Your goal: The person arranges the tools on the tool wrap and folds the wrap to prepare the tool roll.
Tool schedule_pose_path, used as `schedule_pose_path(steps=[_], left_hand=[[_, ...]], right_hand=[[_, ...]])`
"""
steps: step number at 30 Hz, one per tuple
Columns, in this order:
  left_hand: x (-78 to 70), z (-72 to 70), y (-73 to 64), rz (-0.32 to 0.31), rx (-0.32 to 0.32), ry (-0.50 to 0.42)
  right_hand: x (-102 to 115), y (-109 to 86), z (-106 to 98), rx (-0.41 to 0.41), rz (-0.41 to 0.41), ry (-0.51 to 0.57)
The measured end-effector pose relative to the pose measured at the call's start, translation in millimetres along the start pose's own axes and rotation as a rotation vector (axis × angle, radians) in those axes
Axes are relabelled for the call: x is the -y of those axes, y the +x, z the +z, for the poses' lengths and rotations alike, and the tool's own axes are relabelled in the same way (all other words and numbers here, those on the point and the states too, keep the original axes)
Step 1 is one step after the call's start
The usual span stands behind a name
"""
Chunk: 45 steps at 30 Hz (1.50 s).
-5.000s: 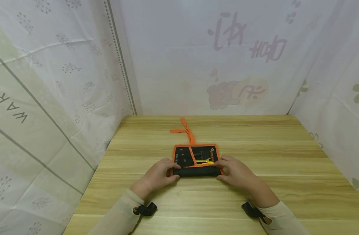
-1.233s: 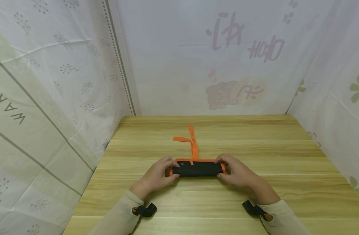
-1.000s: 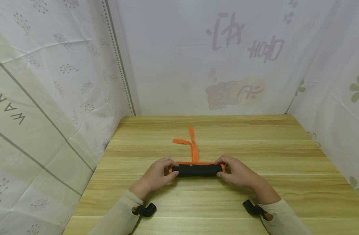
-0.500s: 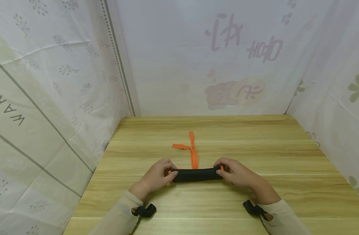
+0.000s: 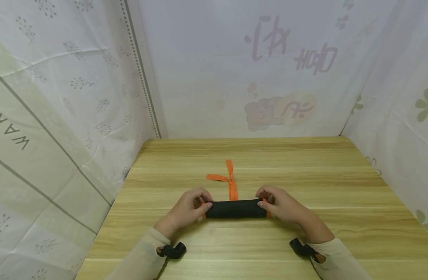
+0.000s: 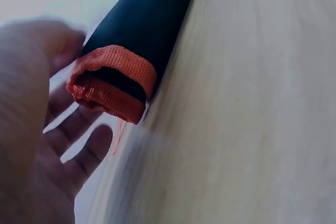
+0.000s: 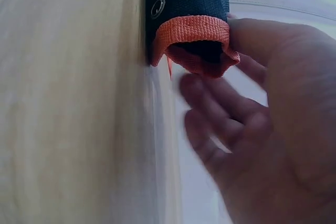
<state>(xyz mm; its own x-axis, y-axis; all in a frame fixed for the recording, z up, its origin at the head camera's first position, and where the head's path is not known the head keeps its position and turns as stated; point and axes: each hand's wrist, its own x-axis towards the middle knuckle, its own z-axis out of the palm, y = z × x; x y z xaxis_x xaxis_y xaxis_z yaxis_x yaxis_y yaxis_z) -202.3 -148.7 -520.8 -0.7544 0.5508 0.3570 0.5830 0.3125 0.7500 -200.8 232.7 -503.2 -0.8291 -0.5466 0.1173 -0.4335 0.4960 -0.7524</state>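
A black fabric tool roll (image 5: pixel 236 210) with orange edging lies rolled up on the table, left to right before me. My left hand (image 5: pixel 187 208) pinches its left end, thumb on the near side and fingers behind. The right hand (image 5: pixel 283 205) holds the other end the same way. Orange tie straps (image 5: pixel 232 188) stretch from the roll's far side across the wood, splitting into two tails. In the left wrist view the orange-bound end (image 6: pixel 115 61) shows its folded layers; a metal eyelet (image 7: pixel 157 8) appears near the right end. Any tools inside are hidden.
The wood-grain table (image 5: pixel 304 167) surrounds the roll on all sides. White printed curtains (image 5: pixel 200 77) hang behind the table and along its left and right. Black wrist devices (image 5: pixel 175 251) sit on both forearms at the beige sleeves.
The flat pouch, with a yellow wrench showing five seconds ago, has been rolled away from me until its printed inside disappeared. The roll then came slightly nearer, drawing the orange straps along.
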Motion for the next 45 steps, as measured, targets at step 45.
schedule_pose_path(steps=[45], left_hand=[[4.2,-1.2,0.7,-0.010,0.032,0.285]], right_hand=[[-6.8,-2.8,-5.1,0.070,-0.042,-0.192]])
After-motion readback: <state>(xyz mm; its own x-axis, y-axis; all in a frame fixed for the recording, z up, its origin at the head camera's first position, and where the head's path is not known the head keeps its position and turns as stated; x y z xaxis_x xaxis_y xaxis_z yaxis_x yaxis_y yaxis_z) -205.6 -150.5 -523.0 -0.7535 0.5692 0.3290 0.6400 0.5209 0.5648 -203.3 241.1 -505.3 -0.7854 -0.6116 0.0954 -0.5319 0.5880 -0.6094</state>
